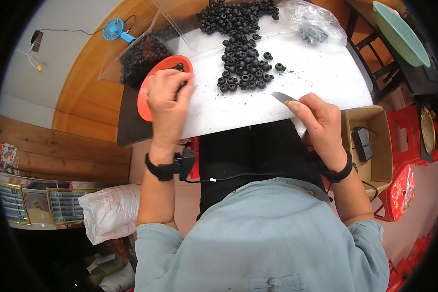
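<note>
My left hand [168, 97] is over an orange-red oval bowl [143, 103] at the left of the white-covered table [209, 109]. A small black rounded part [181, 87] shows between its thumb and fingers, and the hand is slightly blurred. More black parts lie in the bowl behind the hand. My right hand [318, 119] is closed round a small knife [280, 97], its blade pointing left above the table's near edge. Beyond the blade spreads a pile of black ball-shaped parts [243, 61], each with a round hole. One black part [280, 67] sits apart at the right.
A clear plastic bin [109, 68] with black parts stands behind the bowl. At the back right is a clear plastic bag [319, 24]. A green basin [399, 34] and an open cardboard box [382, 170] are further right. A black cable [238, 176] crosses my lap.
</note>
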Demonstrator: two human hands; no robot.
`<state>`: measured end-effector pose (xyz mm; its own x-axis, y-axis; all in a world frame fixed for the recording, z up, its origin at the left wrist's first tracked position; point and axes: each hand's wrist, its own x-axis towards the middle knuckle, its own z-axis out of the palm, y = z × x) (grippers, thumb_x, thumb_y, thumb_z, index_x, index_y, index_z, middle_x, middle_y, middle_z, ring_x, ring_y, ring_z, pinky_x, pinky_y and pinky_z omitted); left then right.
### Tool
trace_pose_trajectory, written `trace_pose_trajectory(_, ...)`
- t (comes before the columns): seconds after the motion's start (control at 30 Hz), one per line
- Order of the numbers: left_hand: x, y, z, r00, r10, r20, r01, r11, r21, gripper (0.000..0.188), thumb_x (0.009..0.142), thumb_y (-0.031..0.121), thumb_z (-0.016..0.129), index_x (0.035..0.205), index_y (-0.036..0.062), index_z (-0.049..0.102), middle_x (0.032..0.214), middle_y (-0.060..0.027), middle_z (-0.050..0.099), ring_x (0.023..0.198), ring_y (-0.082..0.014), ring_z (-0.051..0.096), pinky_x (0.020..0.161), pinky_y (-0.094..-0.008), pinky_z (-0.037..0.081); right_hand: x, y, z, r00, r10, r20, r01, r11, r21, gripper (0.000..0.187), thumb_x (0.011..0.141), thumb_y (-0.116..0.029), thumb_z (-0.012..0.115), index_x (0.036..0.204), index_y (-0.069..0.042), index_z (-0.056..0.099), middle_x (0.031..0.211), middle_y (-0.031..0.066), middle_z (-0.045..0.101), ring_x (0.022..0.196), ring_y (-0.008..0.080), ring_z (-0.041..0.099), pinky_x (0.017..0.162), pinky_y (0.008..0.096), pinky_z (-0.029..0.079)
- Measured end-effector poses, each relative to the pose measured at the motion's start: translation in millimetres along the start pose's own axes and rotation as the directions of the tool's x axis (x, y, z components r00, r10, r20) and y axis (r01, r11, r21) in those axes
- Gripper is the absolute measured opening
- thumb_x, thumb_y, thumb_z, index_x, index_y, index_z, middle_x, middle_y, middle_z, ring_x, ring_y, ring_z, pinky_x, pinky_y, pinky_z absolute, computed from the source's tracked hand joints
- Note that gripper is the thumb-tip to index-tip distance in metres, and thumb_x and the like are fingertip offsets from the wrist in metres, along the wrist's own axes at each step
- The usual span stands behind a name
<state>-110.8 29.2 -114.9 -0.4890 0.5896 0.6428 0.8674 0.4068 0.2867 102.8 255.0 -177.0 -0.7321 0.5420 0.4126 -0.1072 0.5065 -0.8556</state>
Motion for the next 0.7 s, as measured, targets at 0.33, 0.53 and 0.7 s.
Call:
trace_pose_trajectory(0.33, -9.3, 11.3, 51.6, 0.989, 0.077, 0.128, -0.078, 0.997, 0.006, 0.015, 0.080, 0.001, 0.074, 0.095, 0.0036, 0.073, 0.091, -0.0089, 0.062, 0.092, -0.0291, 0.057, 0.080, -0.0395, 0.049, -2.2, 0.7, 0.0, 0.995, 0.079, 0.059, -0.081, 0.996, 0.033, 0.032, 0.097, -0.028, 0.075, 0.081, -0.002, 0.070, 0.056, 0.0064, 0.052, 0.050, 0.0157, 0.048, 0.050, 0.0315, 0.038)
trace_pose_trajectory(0.53, -16.3, 7.9, 28.3, 0.978, 0.188, 0.092, -0.171, 0.971, -0.169, 0.017, 0.081, -0.006, 0.069, 0.095, 0.0027, 0.071, 0.094, -0.0092, 0.065, 0.090, -0.0285, 0.057, 0.078, -0.0388, 0.049, -3.4, 5.5, 2.9, 0.997, -0.075, 0.021, 0.077, 0.992, -0.102, 0.032, 0.097, -0.031, 0.075, 0.081, -0.003, 0.069, 0.057, 0.0074, 0.055, 0.050, 0.0202, 0.052, 0.050, 0.0335, 0.040)
trace_pose_trajectory(0.7, -18.7, 15.1, 36.2, 0.999, -0.022, 0.029, 0.024, 0.997, -0.070, 0.008, 0.084, 0.002, 0.074, 0.092, 0.0017, 0.073, 0.089, -0.0094, 0.064, 0.085, -0.0258, 0.059, 0.076, -0.0370, 0.048, -4.1, 2.6, 4.3, 1.000, -0.006, 0.015, 0.007, 0.996, -0.089, 0.032, 0.096, -0.032, 0.075, 0.080, -0.004, 0.070, 0.057, 0.0071, 0.055, 0.050, 0.0194, 0.053, 0.050, 0.0331, 0.040)
